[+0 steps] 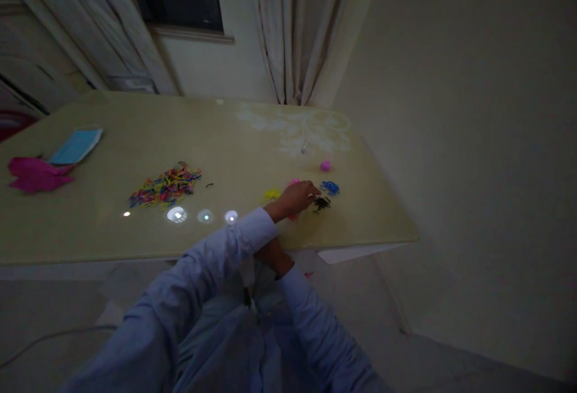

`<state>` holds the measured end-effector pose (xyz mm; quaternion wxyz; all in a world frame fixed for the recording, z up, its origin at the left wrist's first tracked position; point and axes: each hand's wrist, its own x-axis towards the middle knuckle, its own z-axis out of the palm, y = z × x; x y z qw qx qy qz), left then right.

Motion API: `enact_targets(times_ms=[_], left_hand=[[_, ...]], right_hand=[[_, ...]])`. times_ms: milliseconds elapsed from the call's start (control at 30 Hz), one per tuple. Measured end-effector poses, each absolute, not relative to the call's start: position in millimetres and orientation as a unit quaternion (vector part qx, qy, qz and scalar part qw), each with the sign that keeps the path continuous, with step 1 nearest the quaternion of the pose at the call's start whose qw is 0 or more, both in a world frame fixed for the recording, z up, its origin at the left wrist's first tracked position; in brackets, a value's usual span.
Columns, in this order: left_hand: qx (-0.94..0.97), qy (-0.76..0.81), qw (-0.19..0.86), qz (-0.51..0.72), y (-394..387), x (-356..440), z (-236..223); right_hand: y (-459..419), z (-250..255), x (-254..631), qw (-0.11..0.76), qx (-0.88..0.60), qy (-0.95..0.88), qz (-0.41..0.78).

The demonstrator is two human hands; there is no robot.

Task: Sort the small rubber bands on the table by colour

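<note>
My left hand (pixel 295 198) reaches across to the right, its fingers pinched together just above a small pile of black bands (pixel 321 203). What they pinch, if anything, is too small to make out. Close by lie a pile of blue bands (pixel 330 187) and a pile of yellow bands (pixel 271 194). Pink bands (pixel 293 217) show partly from under the hand. My right hand (pixel 274 256) is below my left forearm at the table's front edge, its fingers hidden. A mixed heap of small coloured bands (pixel 166 185) lies left of centre.
On the table (pixel 225 140), a pink ball-like item (pixel 325 166) sits beyond the blue pile, near a small clear object (pixel 305 147). A blue face mask (pixel 76 146) and a crumpled pink piece (pixel 38 175) lie far left. A wall (pixel 473 170) stands on the right.
</note>
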<state>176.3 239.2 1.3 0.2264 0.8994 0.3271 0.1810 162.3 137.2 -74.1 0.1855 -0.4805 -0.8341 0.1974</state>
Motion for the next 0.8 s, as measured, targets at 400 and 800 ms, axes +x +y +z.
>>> enact_targets(times_ms=[400, 800], left_hand=[[0.69, 0.508, 0.234, 0.46, 153, -5, -35], [0.703, 0.55, 0.134, 0.431, 133, -43, -66]], right_hand=[[161, -56, 163, 0.393, -0.479, -0.675, 0.4], [273, -26, 71, 0.188, -0.53, -0.804, 0.193]])
